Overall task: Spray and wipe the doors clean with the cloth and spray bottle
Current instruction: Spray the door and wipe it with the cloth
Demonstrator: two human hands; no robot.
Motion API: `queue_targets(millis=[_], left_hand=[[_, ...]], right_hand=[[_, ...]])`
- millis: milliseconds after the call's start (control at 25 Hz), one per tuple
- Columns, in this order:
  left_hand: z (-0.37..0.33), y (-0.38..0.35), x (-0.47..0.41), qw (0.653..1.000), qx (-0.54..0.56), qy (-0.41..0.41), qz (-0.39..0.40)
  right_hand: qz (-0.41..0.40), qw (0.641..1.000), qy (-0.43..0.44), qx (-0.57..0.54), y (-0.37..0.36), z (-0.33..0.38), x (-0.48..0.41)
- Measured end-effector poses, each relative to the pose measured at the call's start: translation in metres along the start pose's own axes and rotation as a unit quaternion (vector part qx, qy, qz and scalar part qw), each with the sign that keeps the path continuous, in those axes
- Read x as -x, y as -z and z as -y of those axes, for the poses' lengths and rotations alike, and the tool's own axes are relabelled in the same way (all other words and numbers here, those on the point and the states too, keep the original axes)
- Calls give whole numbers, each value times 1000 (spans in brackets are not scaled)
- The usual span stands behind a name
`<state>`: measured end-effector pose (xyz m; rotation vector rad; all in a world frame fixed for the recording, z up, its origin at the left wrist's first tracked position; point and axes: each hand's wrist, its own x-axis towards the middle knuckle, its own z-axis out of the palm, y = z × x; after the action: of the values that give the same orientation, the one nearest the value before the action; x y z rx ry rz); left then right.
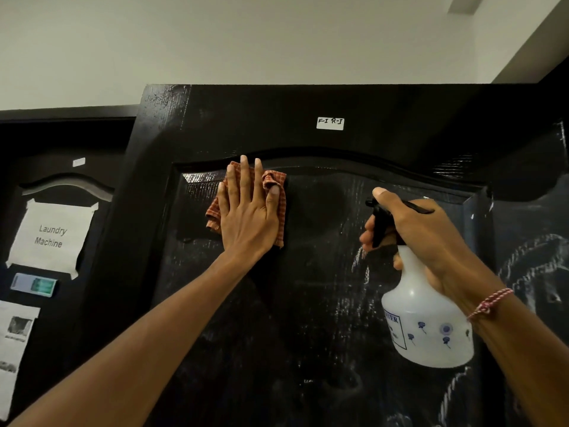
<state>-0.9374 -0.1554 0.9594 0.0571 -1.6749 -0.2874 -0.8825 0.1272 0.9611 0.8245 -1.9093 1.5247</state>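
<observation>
Wipe pass, upper door panel [338, 211]

Cloth [275, 180] pressed flat at 10 o'clock under left grip [246, 211], fingers straight to spread pressure. Spray bottle [425, 318] at 4 o'clock, neck clasped by right grip [421, 238], aimed panelward, likely for respray.

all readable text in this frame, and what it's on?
"F-I R-I": white label on the near door.
"Laundry Machine": taped paper sheet on the left door.
"...YER": spray bottle label, start cut off; the lines below it are blurred.
Unreadable: green sticker, printed sheet, small tag.
</observation>
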Motion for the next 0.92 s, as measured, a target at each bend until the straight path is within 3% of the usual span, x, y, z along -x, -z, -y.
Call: queue_targets(millis=[920], left_hand=[[-133,-43,10,998,-3,-63,-4]], right_hand=[[-80,996,-23,10,121,-23,30]])
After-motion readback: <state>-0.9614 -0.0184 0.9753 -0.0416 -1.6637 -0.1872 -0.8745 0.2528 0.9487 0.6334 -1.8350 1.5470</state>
